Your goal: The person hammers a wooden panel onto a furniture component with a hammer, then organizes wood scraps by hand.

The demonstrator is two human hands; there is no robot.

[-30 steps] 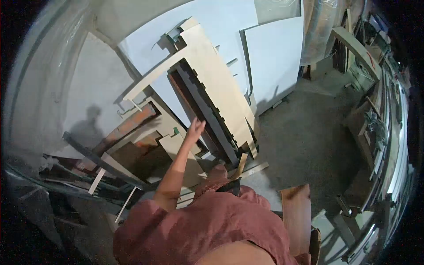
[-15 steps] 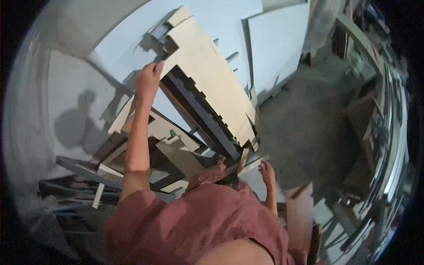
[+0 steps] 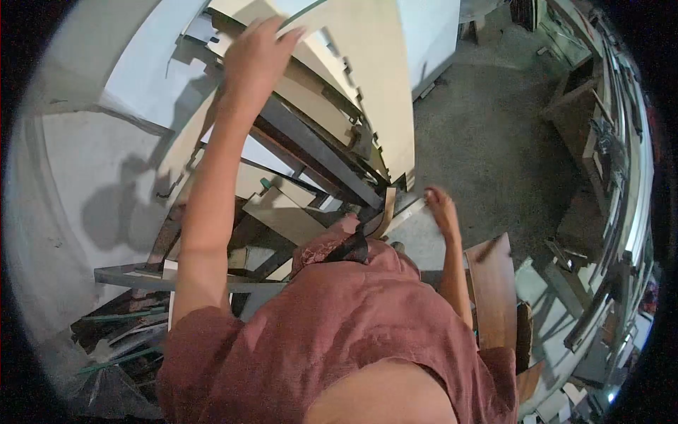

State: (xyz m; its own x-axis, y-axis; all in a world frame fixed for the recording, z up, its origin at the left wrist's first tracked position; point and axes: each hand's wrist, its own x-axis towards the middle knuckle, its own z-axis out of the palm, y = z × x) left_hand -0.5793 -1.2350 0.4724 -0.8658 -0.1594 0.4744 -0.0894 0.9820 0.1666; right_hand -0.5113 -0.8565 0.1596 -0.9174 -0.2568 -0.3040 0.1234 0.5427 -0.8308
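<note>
A large cream board [image 3: 378,67] with a notched left edge leans upright in a stack of panels. My left hand [image 3: 256,60] is raised at its upper left edge, thumb and fingers closed about that edge; part of the grip is hidden. Behind the board, more cream panels [image 3: 307,99] and a dark grey strip [image 3: 311,145] slant down toward my body. To the right of the stack's lower end, my right hand [image 3: 441,206] hangs with its fingers curled in, near a pale strip [image 3: 406,216] but apart from it. Nothing shows in those fingers.
White panels [image 3: 432,35] lean at the back, beside the grey floor [image 3: 480,148]. A brown wooden board [image 3: 493,283] stands close to my right arm. Long metal lengths [image 3: 639,191] line the right side. A grey rail [image 3: 127,275] and piled scraps lie at the left.
The cream board has swung to the right with my left hand at its edge, baring more panels behind it. My right hand has shifted slightly up and right in view.
</note>
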